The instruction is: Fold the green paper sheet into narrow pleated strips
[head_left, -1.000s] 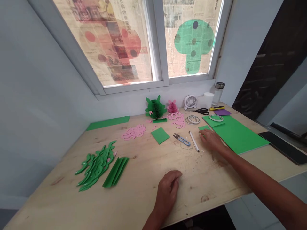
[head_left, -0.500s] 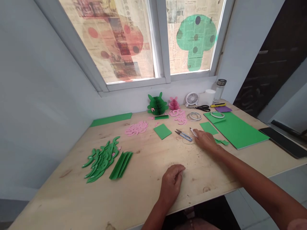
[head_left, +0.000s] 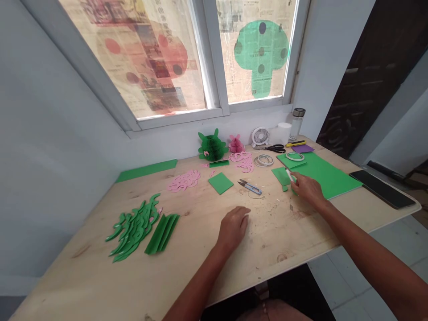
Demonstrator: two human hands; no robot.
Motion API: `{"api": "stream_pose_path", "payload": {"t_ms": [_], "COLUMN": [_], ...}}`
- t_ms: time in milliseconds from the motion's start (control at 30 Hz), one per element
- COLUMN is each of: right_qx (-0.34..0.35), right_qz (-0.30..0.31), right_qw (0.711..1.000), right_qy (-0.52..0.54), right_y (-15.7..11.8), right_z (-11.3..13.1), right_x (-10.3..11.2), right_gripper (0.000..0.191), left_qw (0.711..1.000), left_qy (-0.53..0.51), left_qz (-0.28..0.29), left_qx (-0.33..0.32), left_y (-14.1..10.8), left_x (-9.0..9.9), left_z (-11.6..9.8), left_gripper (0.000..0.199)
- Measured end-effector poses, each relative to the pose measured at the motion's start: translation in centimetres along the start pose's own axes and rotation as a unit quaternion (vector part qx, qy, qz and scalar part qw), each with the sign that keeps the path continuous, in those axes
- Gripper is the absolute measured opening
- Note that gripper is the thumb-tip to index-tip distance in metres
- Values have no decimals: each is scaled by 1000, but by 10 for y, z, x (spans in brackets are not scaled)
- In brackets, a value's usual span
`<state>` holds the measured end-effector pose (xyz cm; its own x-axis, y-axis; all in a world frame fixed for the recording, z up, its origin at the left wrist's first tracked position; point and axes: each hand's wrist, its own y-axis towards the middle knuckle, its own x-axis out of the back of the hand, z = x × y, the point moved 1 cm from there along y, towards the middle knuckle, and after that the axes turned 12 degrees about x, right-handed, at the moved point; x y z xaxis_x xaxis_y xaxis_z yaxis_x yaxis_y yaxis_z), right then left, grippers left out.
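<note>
My right hand [head_left: 306, 189] is closed around a slim white pen [head_left: 289, 174], held over the right side of the table. Beside it are a small green paper square [head_left: 281, 176], a few green scraps and a large green sheet [head_left: 334, 176]. My left hand [head_left: 232, 227] rests on the bare wood near the front, holding nothing, its thumb a little apart from the fingers. Beyond it lie blue-handled thread snips [head_left: 250, 186] and a green square of paper [head_left: 220, 183].
Green cut-outs [head_left: 135, 229] and a pleated green paper [head_left: 162, 234] lie left, pink cut-outs [head_left: 183, 180] behind. Green [head_left: 213, 147] and pink [head_left: 236, 144] paper figures, a fan [head_left: 260, 136], scissors [head_left: 276, 148], tape rolls [head_left: 264, 160] and a bottle [head_left: 297, 125] line the back. A phone [head_left: 383, 188] lies right.
My right hand has moved right with the pen, away from the snips toward the green sheet. My left hand has slid forward and its fingers have straightened. The view has turned slightly right.
</note>
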<state>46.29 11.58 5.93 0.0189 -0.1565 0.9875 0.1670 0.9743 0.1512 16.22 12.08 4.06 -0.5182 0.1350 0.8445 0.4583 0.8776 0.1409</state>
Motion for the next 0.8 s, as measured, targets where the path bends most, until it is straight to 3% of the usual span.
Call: {"api": "stream_pose_path", "payload": {"t_ms": [167, 333, 600, 800], "right_qx": [4, 44, 88, 106], "right_qz": [-3, 0, 13, -22], "right_qw": [1000, 999, 996, 994], "right_qy": [11, 18, 24, 33], "right_y": [-9, 1, 38, 36], "right_z": [-3, 15, 53, 52], "right_x": [-4, -5, -23, -24], "right_gripper": [43, 41, 33, 32], "left_qw": [996, 988, 979, 984], "left_qy": [82, 149, 196, 165], "left_qz": [19, 46, 56, 54], "left_qx": [-2, -12, -27, -35], "left_y": [53, 82, 90, 75], "left_x": [-10, -18, -23, -21], "left_z": [-5, -8, -9, -8], "left_gripper": [24, 19, 23, 20]}}
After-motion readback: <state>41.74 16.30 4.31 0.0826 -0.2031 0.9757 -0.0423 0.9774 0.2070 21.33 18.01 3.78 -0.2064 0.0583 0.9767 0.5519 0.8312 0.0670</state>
